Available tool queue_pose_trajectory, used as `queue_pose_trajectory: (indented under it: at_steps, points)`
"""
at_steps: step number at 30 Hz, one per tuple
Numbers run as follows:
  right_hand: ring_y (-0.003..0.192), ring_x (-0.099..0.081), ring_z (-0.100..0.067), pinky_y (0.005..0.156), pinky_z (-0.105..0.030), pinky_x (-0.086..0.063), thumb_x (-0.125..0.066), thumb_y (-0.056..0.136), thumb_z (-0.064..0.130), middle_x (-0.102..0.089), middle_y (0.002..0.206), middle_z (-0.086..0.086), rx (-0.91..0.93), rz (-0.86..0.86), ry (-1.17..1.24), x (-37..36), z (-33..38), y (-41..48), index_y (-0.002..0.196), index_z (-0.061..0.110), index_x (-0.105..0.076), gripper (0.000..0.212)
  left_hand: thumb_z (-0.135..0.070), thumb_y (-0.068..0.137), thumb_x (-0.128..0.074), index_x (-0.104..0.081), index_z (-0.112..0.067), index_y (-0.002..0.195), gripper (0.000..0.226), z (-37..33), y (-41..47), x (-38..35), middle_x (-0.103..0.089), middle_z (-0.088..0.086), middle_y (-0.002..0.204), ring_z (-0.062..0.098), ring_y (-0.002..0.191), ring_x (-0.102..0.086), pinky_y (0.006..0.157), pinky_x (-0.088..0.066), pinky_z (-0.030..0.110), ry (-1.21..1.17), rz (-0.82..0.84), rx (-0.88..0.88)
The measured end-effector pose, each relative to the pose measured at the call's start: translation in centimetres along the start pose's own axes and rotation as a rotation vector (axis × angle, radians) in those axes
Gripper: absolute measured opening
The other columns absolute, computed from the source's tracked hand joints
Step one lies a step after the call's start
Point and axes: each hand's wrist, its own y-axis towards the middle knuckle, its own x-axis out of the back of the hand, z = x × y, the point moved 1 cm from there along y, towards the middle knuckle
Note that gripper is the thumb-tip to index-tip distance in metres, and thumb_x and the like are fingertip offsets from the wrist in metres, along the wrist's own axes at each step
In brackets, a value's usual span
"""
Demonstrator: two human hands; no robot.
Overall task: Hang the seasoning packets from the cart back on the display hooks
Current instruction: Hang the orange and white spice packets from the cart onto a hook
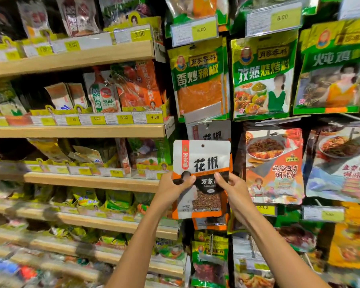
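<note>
1. Two hands hold one seasoning packet [204,161] up before a shop display wall. The left hand [175,183] pinches its left edge and the right hand [231,186] its right edge, both at mid-height, with thumbs on the printed front.
2. The packet is white at the top and trimmed in orange, and a clear window shows small brown peppercorns. It is upright in the air, just below a matching packet [211,132] that hangs behind it.
3. A small round hang hole [202,145] sits in the centre of the top strip, clear of both hands.
4. The hook itself is hard to make out.
5. Judging by its look, the packet is a light, thin, flexible pouch with loose contents that can shift. The film is probably slick. The flat top strip seems the stiffest part.
6. Holding both sides keeps it flat. Pinching nearer the top corners would likely steady the hole for threading.
7. Green packets [197,80] hang above, and wooden shelves [77,130] of pouches run to the left.
</note>
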Motion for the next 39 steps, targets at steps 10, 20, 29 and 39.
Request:
queue_pose_trajectory:
  at_steps: [10,20,29,39]
  points:
    - [0.078,-0.068,-0.003,0.068,-0.015,-0.05,-0.062,0.089,0.025,-0.073,0.076,0.009,0.07,-0.091,-0.084,0.5,1.1,2.2,0.078,0.018,-0.069,0.014,-0.011,0.095,-0.052,-0.061,0.004,0.113,0.025,-3.8,7.7,7.1,-0.061,0.022,0.111,0.038,0.103,-0.057,0.091,-0.047,0.043,0.897,-0.738,-0.888]
    - [0.08,-0.066,-0.01,0.063,-0.012,-0.05,-0.06,0.091,0.021,-0.07,0.085,-0.003,0.082,-0.154,-0.125,0.1,2.4,5.3,0.085,0.008,-0.067,0.016,-0.016,0.096,-0.046,-0.058,0.002,0.115,0.028,0.4,12.8,8.2,-0.059,0.025,0.112,0.032,0.11,-0.044,0.101,-0.032,0.044,1.05,-0.709,-1.051]
    - [0.083,-0.067,-0.018,0.075,-0.03,-0.053,-0.064,0.089,0.021,-0.072,0.09,-0.009,0.008,-0.283,-0.111,-0.7,2.2,6.9,0.087,0.009,-0.07,0.013,-0.018,0.096,-0.044,-0.057,0.001,0.114,0.029,0.7,13.3,8.3,-0.059,0.024,0.11,0.031,0.109,-0.044,0.098,-0.033,0.044,1.012,-0.734,-1.109]
    - [0.101,-0.064,-0.034,0.092,-0.046,-0.049,-0.065,0.089,0.024,-0.07,0.101,-0.019,-0.053,-0.489,-0.275,-1.4,1.1,11.9,0.094,-0.002,-0.069,0.027,-0.022,0.098,-0.038,-0.053,-0.002,0.121,0.034,0.7,13.0,8.4,-0.058,0.022,0.115,0.03,0.113,-0.045,0.103,-0.033,0.045,1.014,-0.678,-1.083]
